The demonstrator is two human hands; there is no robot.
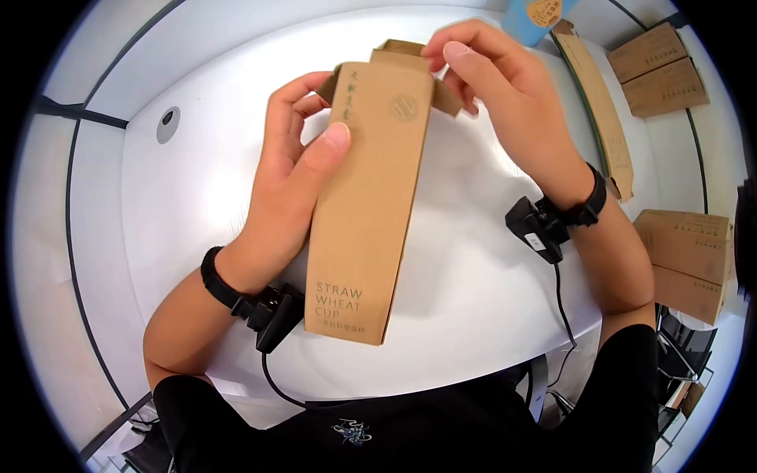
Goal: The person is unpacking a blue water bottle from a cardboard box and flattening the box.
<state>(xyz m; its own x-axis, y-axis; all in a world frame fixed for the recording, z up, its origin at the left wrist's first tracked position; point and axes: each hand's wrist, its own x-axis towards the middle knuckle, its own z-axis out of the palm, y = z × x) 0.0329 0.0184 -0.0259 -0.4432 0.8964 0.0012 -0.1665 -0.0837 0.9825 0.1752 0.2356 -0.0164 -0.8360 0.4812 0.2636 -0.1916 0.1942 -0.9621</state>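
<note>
A tall brown cardboard box [369, 197], printed "STRAW WHEAT CUP", is tilted slightly over the white table. My left hand [288, 162] is closed around its left side, thumb pressed on the front face. At the top end the flaps stand out: a tuck flap [400, 52] at the back and a side flap [446, 99] on the right. My right hand [505, 94] is at that top right corner, fingers bent, index fingertip on the tuck flap's edge. What lies inside the box is hidden.
On the table's right lies a long flattened cardboard piece [599, 110], near a blue container [535, 17]. Brown cartons [658, 71] stand at the back right, with another carton [684, 260] lower down. A round cable hole [168, 124] is at left. Cables hang from both wrist devices.
</note>
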